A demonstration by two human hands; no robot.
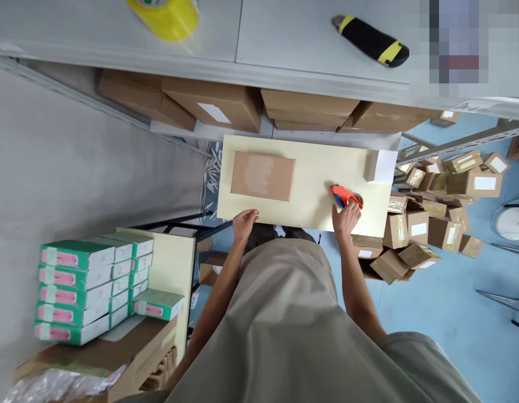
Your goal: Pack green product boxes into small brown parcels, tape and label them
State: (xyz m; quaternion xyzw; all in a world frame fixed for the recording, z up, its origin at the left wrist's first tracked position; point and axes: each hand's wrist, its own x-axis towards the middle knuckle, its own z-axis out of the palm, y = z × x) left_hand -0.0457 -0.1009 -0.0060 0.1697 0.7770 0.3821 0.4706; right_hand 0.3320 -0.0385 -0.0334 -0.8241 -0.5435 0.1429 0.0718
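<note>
We take the middle of the table [314,162] as the centre of our clock, with twelve at the top of the view. The red tape dispenser [340,193] lies on the table at about three o'clock, and our right hand [347,218] comes to it from four o'clock. The fingers of this hand are bent over the end with the roll and seem to touch it, but we cannot tell if they grasp it firmly or only rest there. Our left hand [244,224] is at eight o'clock, at the near edge of the table; its fingertips are close together, and we cannot tell if they pinch the edge.

In our judgement, the dispenser is light and stiff, probably of plastic, with more weight at the roll. It should not be fragile, but its front end may have a sharp cutter, so the hold is safer around the roll side or the body, away from the tip at ten o'clock of the tool.

The flat cardboard box [263,176] lies at nine o'clock, apart from the dispenser. It looks rather stiff, though its broad face could bend under pressure; its weight we cannot know. We would hold it by two opposite edges, because the smooth face gives little grip.
</note>
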